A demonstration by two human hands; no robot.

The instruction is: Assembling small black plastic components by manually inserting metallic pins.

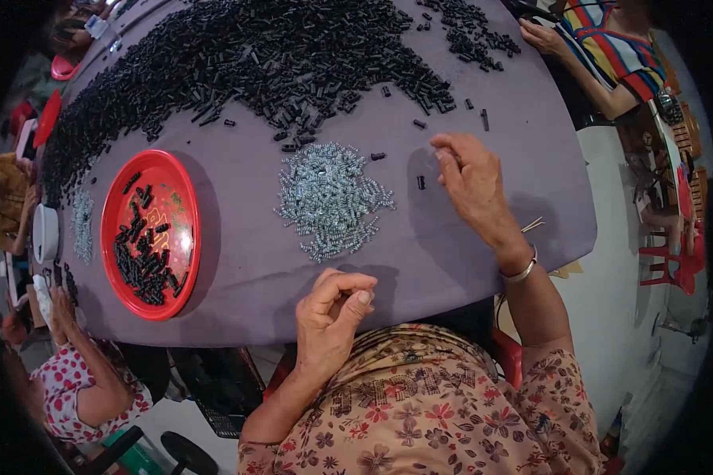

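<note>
My left hand [329,321] is over the near table edge, fingers curled and thumb against the index finger; whatever they pinch is hidden or too small to make out. Over the table to the right, my right hand [474,178] has its fingers drawn in and its thumb near the index finger; I cannot make out anything held there. Between and beyond the hands is a heap of small silver coil springs [330,199]. A small black plastic piece [421,183] lies just left of the right hand. Farther back spreads a large pile of black plastic pieces [269,59].
A red oval tray [195,237] on the left holds several black pieces. Beyond it sits a smaller spring heap [82,226] near a white bowl [46,234]. Thin pale sticks [534,224] lie by the right table edge. Other people sit left and at the far right.
</note>
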